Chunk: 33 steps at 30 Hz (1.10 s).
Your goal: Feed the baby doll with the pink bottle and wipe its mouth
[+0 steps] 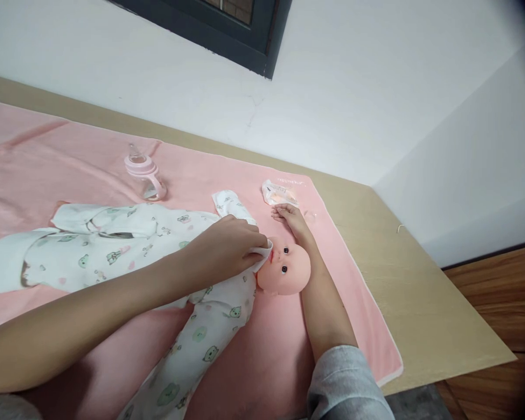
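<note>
A baby doll (289,269) in a white patterned outfit (114,248) lies face up, head to the right. My left hand (225,248) reaches across its chest, fingers pinched on a white cloth (262,254) that touches the doll's mouth. What the cloth is exactly, a wipe or a bib edge, I cannot tell. Beyond the doll's head rests my right hand (289,217), fingers stretched out with nothing seen in them. Its fingertips are beside a small clear plastic packet (280,193), and the forearm passes along the top of the doll's head.
Under the doll a pink blanket (262,361) covers much of the tan table (420,315). A pink-capped baby bottle (143,171) stands near the doll's legs. Right of the packet lies a small clear item (310,216). A white wall (332,116) bounds the far side.
</note>
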Each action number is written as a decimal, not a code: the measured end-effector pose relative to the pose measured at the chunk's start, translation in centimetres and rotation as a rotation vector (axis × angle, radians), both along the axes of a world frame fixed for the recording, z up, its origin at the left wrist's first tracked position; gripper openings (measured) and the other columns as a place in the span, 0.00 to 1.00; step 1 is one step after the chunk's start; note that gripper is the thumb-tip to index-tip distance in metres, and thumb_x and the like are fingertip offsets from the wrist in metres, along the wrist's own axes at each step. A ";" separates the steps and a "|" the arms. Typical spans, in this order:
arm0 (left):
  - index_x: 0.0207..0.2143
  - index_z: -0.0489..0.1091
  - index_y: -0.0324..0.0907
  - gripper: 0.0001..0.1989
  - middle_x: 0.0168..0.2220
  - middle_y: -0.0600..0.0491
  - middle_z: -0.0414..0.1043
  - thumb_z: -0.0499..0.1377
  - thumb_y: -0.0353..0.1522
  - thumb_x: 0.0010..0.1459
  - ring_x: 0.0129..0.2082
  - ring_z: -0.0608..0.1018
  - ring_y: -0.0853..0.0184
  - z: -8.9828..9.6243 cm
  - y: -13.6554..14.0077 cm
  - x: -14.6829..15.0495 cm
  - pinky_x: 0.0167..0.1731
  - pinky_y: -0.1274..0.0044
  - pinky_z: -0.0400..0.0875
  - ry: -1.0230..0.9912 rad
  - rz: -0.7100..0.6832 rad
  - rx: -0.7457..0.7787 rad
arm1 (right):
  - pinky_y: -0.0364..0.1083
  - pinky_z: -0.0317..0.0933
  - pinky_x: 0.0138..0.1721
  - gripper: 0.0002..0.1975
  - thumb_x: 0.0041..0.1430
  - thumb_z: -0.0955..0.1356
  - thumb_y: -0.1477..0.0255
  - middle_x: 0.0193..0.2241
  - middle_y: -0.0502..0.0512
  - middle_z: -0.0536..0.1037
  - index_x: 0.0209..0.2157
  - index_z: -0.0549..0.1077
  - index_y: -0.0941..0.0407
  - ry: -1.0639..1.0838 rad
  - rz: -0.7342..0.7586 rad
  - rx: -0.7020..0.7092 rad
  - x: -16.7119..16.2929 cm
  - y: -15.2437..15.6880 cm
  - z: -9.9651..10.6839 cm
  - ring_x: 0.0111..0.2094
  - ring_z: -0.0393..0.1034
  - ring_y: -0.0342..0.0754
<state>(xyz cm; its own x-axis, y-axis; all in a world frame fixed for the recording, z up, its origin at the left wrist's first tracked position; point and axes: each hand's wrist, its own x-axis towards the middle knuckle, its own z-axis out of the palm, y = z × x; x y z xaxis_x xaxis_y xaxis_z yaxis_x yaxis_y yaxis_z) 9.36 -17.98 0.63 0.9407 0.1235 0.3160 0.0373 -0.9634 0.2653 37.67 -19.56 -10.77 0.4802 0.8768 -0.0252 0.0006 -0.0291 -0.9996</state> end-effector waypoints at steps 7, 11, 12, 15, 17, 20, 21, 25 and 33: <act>0.27 0.73 0.42 0.09 0.27 0.55 0.70 0.56 0.26 0.59 0.30 0.73 0.65 0.1 -0.1 0.1 0.33 0.72 0.59 0.056 0.027 0.021 | 0.45 0.71 0.48 0.04 0.58 0.69 0.72 0.32 0.53 0.79 0.35 0.75 0.57 0.001 -0.008 -0.005 0.0 0.1 -0.1 0.35 0.75 0.41; 0.28 0.71 0.41 0.09 0.28 0.55 0.71 0.55 0.26 0.61 0.31 0.72 0.64 0.1 -0.1 0.1 0.34 0.71 0.60 0.045 0.046 0.047 | 0.45 0.71 0.48 0.03 0.59 0.69 0.73 0.32 0.53 0.79 0.35 0.75 0.57 0.000 -0.005 -0.005 0.1 0.2 -0.2 0.35 0.75 0.41; 0.28 0.71 0.41 0.09 0.28 0.55 0.71 0.55 0.26 0.61 0.31 0.73 0.64 0.1 -0.1 0.2 0.34 0.71 0.60 0.048 0.051 0.052 | 0.46 0.71 0.48 0.03 0.59 0.69 0.73 0.32 0.54 0.79 0.35 0.75 0.57 0.000 -0.006 -0.003 0.2 0.3 -0.2 0.35 0.75 0.41; 0.29 0.72 0.41 0.08 0.29 0.55 0.71 0.56 0.26 0.61 0.32 0.73 0.63 -0.1 -0.1 0.2 0.34 0.71 0.60 0.044 0.050 0.040 | 0.47 0.71 0.48 0.03 0.58 0.69 0.73 0.32 0.54 0.80 0.35 0.75 0.57 0.003 -0.003 0.000 0.3 0.4 -0.4 0.35 0.75 0.42; 0.30 0.72 0.42 0.08 0.29 0.55 0.71 0.55 0.26 0.62 0.32 0.73 0.63 -0.2 0.0 0.3 0.35 0.71 0.60 0.030 0.044 0.032 | 0.47 0.71 0.49 0.03 0.58 0.69 0.73 0.32 0.53 0.80 0.35 0.75 0.57 0.007 -0.001 0.004 0.3 0.3 -0.4 0.35 0.75 0.42; 0.31 0.73 0.42 0.09 0.29 0.55 0.70 0.55 0.26 0.63 0.31 0.72 0.64 -0.4 0.0 0.3 0.34 0.71 0.60 -0.002 0.046 0.027 | 0.47 0.71 0.50 0.04 0.58 0.69 0.72 0.33 0.53 0.80 0.35 0.75 0.56 -0.007 0.002 0.012 0.2 0.2 -0.4 0.36 0.75 0.42; 0.32 0.74 0.42 0.09 0.28 0.55 0.70 0.55 0.27 0.63 0.31 0.72 0.64 -0.5 0.0 0.3 0.33 0.71 0.59 -0.015 0.048 0.027 | 0.47 0.71 0.50 0.04 0.58 0.69 0.71 0.33 0.54 0.80 0.35 0.75 0.56 -0.014 0.005 0.013 0.2 0.2 -0.4 0.36 0.75 0.42; 0.34 0.75 0.43 0.09 0.28 0.55 0.70 0.56 0.27 0.64 0.31 0.72 0.64 -0.7 0.0 0.5 0.33 0.72 0.59 -0.040 0.043 0.034 | 0.47 0.71 0.49 0.03 0.58 0.68 0.72 0.34 0.54 0.80 0.35 0.75 0.57 -0.010 0.004 0.009 0.1 0.2 -0.3 0.36 0.75 0.42; 0.39 0.78 0.45 0.10 0.30 0.54 0.72 0.56 0.26 0.63 0.33 0.74 0.63 -0.7 0.0 0.7 0.35 0.71 0.61 -0.044 0.066 0.011 | 0.46 0.71 0.48 0.04 0.57 0.69 0.72 0.33 0.53 0.80 0.35 0.75 0.57 0.000 -0.006 0.001 0.3 0.4 -0.5 0.35 0.75 0.41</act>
